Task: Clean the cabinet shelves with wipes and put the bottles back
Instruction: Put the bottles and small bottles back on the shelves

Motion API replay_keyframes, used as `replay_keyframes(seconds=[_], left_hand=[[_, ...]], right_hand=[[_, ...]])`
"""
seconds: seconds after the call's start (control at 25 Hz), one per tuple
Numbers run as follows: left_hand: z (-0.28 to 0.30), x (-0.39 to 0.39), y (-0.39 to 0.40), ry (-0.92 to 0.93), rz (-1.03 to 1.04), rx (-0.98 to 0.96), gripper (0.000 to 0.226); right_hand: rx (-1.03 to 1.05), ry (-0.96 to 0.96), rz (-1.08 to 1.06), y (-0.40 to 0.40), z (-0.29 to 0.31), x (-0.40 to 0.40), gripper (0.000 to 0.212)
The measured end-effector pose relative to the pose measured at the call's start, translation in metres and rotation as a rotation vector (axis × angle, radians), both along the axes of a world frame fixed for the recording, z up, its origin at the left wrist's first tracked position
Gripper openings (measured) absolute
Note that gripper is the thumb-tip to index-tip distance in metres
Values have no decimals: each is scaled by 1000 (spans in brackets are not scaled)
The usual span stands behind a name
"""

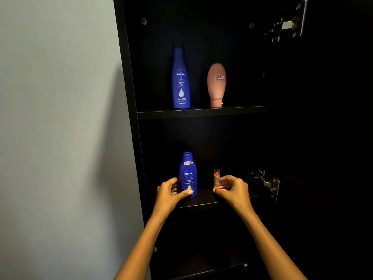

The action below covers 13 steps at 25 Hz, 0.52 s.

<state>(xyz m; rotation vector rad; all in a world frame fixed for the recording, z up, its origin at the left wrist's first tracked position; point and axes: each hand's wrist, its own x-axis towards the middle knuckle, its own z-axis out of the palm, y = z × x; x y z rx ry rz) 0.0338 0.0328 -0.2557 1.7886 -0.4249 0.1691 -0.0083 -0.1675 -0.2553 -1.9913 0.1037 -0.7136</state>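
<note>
A dark cabinet stands open with two lit shelves. On the upper shelf (232, 111) stand a tall blue Nivea bottle (180, 77) and a pink tube (216, 84) resting on its cap. On the lower shelf (203, 198) a shorter blue Nivea bottle (188, 174) stands upright, and my left hand (170, 191) grips its lower part, thumb across the front. Right of it a small clear vial with orange-red contents (216, 178) stands upright, with my right hand (232, 187) pinching its lower part. No wipe is in view.
A pale wall (60, 118) lies left of the cabinet side panel (129, 98). Metal door hinges sit at upper right (288, 25) and by the lower shelf (268, 183). Another dark shelf (201, 269) shows below my forearms.
</note>
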Motion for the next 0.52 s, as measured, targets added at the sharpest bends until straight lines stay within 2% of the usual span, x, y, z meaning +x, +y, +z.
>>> replay_keyframes(seconds=[0.52], left_hand=[[3, -2, -2, 14, 3, 27, 56]], right_hand=[[-36, 35, -25, 1, 3, -4, 29]])
